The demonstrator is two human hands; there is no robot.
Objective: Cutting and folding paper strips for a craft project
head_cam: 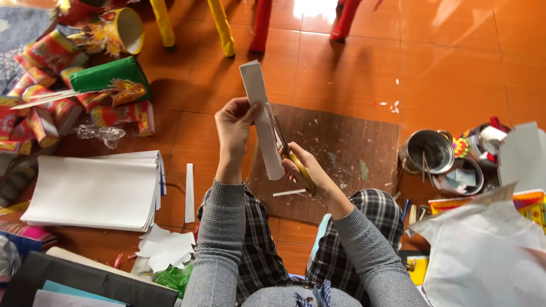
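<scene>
Fingers of left hand pinching a long white paper strip at its left edge, thumb on the front, strip held upright and slightly tilted above the lap. Fingers of right hand curled through the yellow handles of scissors, blades parted and lying against the strip's right edge. Both forearms in grey knitted sleeves, over legs in dark checked trousers.

Nearest, at lower left: dark and pale sheets of card, a crumpled white paper offcut with a scrap of green beside it. At lower right: a large crumpled white sheet overlapping brightly printed packets.

Further out, under the hands: a brown board flat on the orange tiled floor, dotted with small paper bits, one thin white sliver near its lower edge. Left of the knees: a thick stack of white paper, a narrow white strip just beside it. Right of the board: a metal pot touching a smaller round tin, sticks resting inside the pot.

Further still, upper left: a heap of red, yellow and green paper boxes, a green folded piece on top, a yellow paper cylinder behind. At the far edge: yellow and red stool legs.
</scene>
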